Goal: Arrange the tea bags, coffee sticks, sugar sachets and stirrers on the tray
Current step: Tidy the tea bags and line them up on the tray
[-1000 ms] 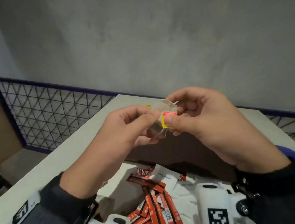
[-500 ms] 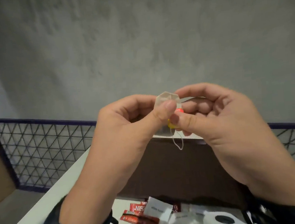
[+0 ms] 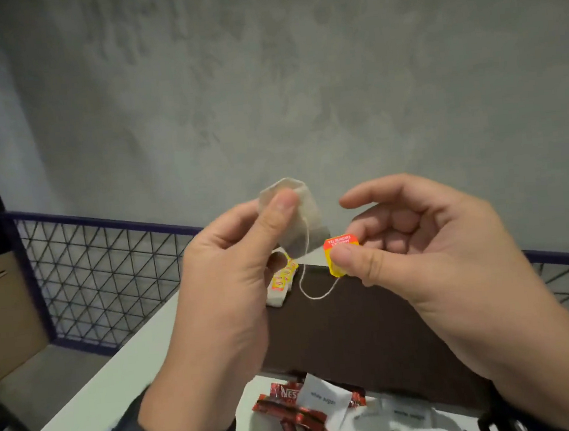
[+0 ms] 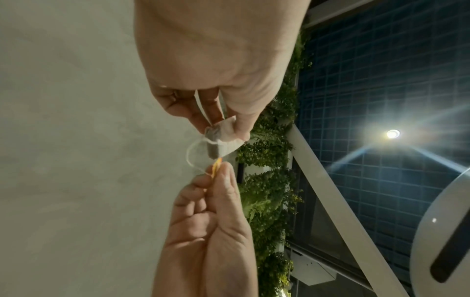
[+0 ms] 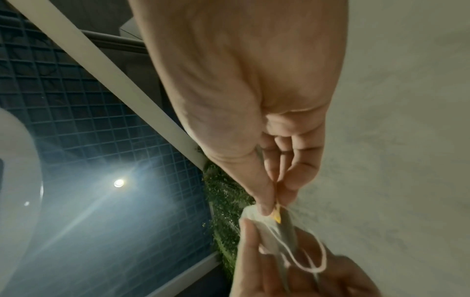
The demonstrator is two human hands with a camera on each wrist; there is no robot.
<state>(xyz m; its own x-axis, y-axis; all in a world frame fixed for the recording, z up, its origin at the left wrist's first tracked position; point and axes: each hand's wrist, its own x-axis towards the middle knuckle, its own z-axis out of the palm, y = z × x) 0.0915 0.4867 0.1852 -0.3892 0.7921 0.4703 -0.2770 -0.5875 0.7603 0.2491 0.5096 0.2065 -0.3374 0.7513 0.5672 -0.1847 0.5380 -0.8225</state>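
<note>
A: Logging materials; the tea bag point(image 3: 291, 214) is showing as thin, off-white, slightly translucent paper with a folded, angular top; dark contents are visible through it in the left wrist view; a fine white string point(image 3: 310, 271) is looping down from it to a small glossy tag point(image 3: 339, 251), orange-red above, yellow below.

B: Noting positions; the bag is hanging in the air above the far edge of a dark brown tray point(image 3: 355, 329), not touching it; a second tea bag point(image 3: 280, 286) with a yellow-and-red tag is lying at the tray's far left corner.

A: Hand pose; the left hand point(image 3: 227, 289) is pinching the bag's top between thumb and fingers, thumb pointing up; the right hand point(image 3: 417, 252) is pinching the tag between thumb and a curled finger, forefinger arching free above.

B: The two hands are sitting near each other, apart, string slack between them.

A: Lower field; red coffee sticks point(image 3: 294, 417) and white sugar sachets point(image 3: 323, 397) are lying heaped on the white table point(image 3: 102, 386), just in front of the tray.
</note>
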